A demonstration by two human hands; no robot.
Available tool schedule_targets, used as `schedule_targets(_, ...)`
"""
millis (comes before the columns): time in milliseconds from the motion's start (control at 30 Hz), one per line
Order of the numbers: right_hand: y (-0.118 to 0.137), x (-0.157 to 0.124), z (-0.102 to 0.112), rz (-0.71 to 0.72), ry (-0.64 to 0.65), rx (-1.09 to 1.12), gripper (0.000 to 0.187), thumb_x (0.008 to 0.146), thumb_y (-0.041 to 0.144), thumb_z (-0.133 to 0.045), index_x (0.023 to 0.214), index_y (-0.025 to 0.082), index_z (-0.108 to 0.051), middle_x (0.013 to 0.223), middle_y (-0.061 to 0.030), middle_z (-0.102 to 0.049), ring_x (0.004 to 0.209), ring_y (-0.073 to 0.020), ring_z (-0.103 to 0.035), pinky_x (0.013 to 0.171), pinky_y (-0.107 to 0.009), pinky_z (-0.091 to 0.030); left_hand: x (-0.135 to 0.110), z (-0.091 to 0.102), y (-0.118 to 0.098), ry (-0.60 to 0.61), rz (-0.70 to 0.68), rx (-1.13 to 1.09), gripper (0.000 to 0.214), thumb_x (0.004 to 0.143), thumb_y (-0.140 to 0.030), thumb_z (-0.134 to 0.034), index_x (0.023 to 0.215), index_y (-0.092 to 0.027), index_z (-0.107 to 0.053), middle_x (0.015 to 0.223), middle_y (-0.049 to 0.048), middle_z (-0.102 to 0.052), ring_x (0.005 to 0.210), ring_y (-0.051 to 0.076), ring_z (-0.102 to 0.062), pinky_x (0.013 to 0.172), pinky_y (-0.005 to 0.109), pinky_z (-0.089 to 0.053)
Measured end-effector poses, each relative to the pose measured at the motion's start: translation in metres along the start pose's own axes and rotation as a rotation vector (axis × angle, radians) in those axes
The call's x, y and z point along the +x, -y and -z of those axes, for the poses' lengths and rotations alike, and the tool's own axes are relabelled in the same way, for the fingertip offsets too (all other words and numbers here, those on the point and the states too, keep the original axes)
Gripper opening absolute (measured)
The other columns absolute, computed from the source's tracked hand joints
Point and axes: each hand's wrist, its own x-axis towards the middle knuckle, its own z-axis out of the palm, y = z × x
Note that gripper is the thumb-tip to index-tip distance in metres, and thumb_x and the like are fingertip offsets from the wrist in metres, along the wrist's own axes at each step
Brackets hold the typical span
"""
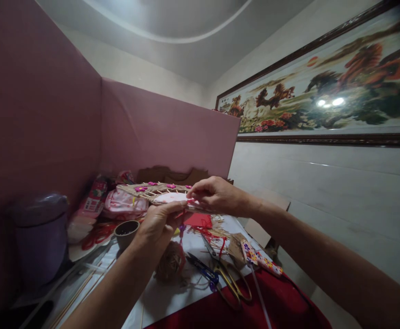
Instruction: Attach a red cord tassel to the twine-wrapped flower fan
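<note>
My left hand grips the near edge of a twine-and-stick craft piece, thumb on top. The piece is held nearly flat above the table, with pink flowers on its rim and a white panel in its middle. At the right side of the panel, my right hand has thumb and forefinger pinched together over a bit of red; what lies between the fingertips is too small to name. Red strands and a purple bead hang below the piece. Under my hands sits a ball of twine.
Gold-handled scissors and blue-handled snips lie on the table, beside a flower-patterned object with a pale cord. To the left stand a dark cup and a purple canister. Pink boards enclose the back and left.
</note>
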Motion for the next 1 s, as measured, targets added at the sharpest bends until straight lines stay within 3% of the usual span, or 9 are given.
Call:
schedule_targets(200,-0.006,-0.002,0.005,-0.093,-0.076,0.051,0.008,0.079,0.017,-0.062,0.075,0.012,-0.066,0.062,-0.0010,-0.061,0.056,-0.0099,-0.051,0.050,-0.020,-0.037,-0.001,-0.003,-0.001,-0.036,-0.005,0.000,0.017,0.060,0.008,-0.058,0.056,-0.008,-0.062,0.059,0.0074,-0.066,0.064,0.019,-0.066,0.062,0.030,-0.058)
schedule_targets(333,-0.017,-0.003,0.011,-0.295,-0.080,0.078,0.026,0.090,0.028,-0.047,0.074,0.013,-0.062,0.058,-0.0024,-0.062,0.044,-0.0098,-0.051,0.045,-0.021,-0.038,-0.001,-0.004,-0.001,-0.058,0.031,-0.024,0.021,0.064,0.010,-0.054,0.056,-0.008,-0.061,0.062,0.0092,-0.067,0.064,0.019,-0.066,0.062,0.031,-0.058)
schedule_targets(400,-0.023,-0.003,0.015,-0.360,-0.233,-0.140,0.028,0.091,0.032,-0.044,0.081,0.014,-0.063,0.064,-0.0057,-0.067,0.047,-0.0122,-0.055,0.048,-0.024,-0.039,0.000,-0.005,-0.002,-0.064,0.034,-0.032,0.021,0.066,0.010,-0.052,0.059,-0.008,-0.062,0.065,0.0102,-0.068,0.063,0.018,-0.065,0.063,0.030,-0.058)
schedule_targets(500,-0.029,-0.007,0.020,-0.350,-0.638,-0.566,0.021,0.085,0.030,-0.055,0.101,0.017,-0.062,0.078,-0.0079,-0.071,0.063,-0.0197,-0.063,0.056,-0.028,-0.040,0.000,-0.005,-0.004,-0.108,0.043,-0.042,0.023,0.067,0.011,-0.052,0.060,-0.008,-0.061,0.064,0.0096,-0.067,0.062,0.016,-0.064,0.065,0.030,-0.058)
schedule_targets(533,-0.029,-0.010,0.020,-0.316,-0.738,-0.635,0.022,0.083,0.028,-0.057,0.103,0.018,-0.061,0.079,-0.0073,-0.071,0.067,-0.0212,-0.064,0.058,-0.028,-0.040,0.000,-0.005,-0.004,-0.127,0.048,-0.048,0.023,0.067,0.011,-0.051,0.059,-0.008,-0.061,0.064,0.0092,-0.067,0.062,0.016,-0.064,0.066,0.031,-0.058)
schedule_targets(600,-0.026,-0.018,0.014,-0.174,-0.785,-0.630,0.014,0.084,0.024,-0.055,0.095,0.019,-0.062,0.075,-0.0052,-0.070,0.067,-0.0207,-0.063,0.059,-0.029,-0.040,-0.001,-0.006,-0.005,-0.154,0.049,-0.065,0.025,0.067,0.012,-0.051,0.057,-0.009,-0.059,0.063,0.0085,-0.067,0.063,0.016,-0.065,0.068,0.032,-0.058)
schedule_targets(667,-0.021,-0.028,0.001,0.070,-0.673,-0.535,0.012,0.087,0.023,-0.050,0.087,0.019,-0.062,0.072,-0.0044,-0.068,0.067,-0.0182,-0.063,0.061,-0.028,-0.042,-0.002,-0.006,-0.006,-0.160,0.046,-0.081,0.025,0.067,0.012,-0.051,0.057,-0.009,-0.059,0.062,0.0078,-0.067,0.063,0.016,-0.065,0.069,0.032,-0.058)
schedule_targets(800,-0.016,-0.044,-0.031,0.516,-0.483,-0.407,0.023,0.089,0.012,-0.045,0.106,0.019,-0.057,0.092,-0.0052,-0.069,0.084,-0.0177,-0.061,0.077,-0.032,-0.048,-0.006,-0.008,-0.007,-0.141,0.055,-0.079,0.025,0.068,0.011,-0.050,0.058,-0.009,-0.061,0.060,0.0071,-0.066,0.058,0.014,-0.063,0.065,0.029,-0.057)
schedule_targets(1000,-0.020,-0.046,-0.049,0.564,-0.486,-0.384,0.038,0.085,0.004,-0.043,0.120,0.019,-0.050,0.108,-0.0053,-0.067,0.099,-0.0199,-0.056,0.088,-0.037,-0.049,-0.004,-0.007,-0.007,-0.120,0.065,-0.092,0.029,0.070,0.012,-0.047,0.053,-0.008,-0.060,0.055,0.0067,-0.063,0.054,0.012,-0.060,0.059,0.025,-0.056)
